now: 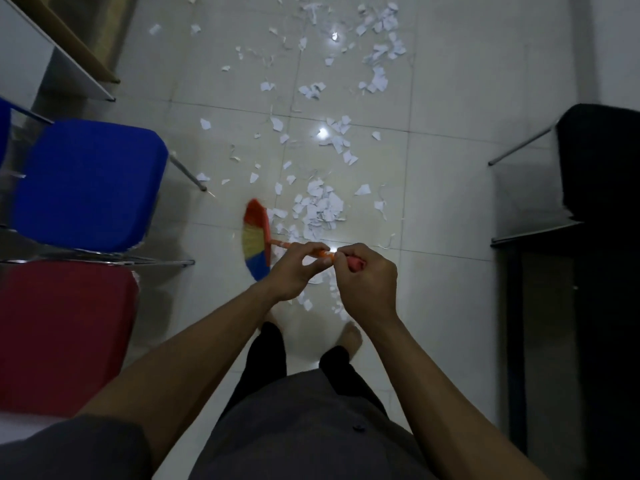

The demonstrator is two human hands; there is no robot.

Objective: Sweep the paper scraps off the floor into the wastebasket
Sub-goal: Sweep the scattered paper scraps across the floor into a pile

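The left hand (298,268) and right hand (367,282) both grip the handle of the broom (258,237), whose long axis runs 3-to-9 o'clock, bristle head at 9, low over the tiled floor (446,202), with the paper scraps (320,209) heaped just beside it at 1 o'clock.

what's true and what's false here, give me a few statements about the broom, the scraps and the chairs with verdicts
1. The left hand and the right hand both grip the handle of the broom. True.
2. The broom's bristles are plain black. False: they are red, yellow and blue.
3. Many paper scraps lie scattered on the tiled floor. True.
4. The blue chair stands on the person's right. False: it is on their left, beyond the red chair.
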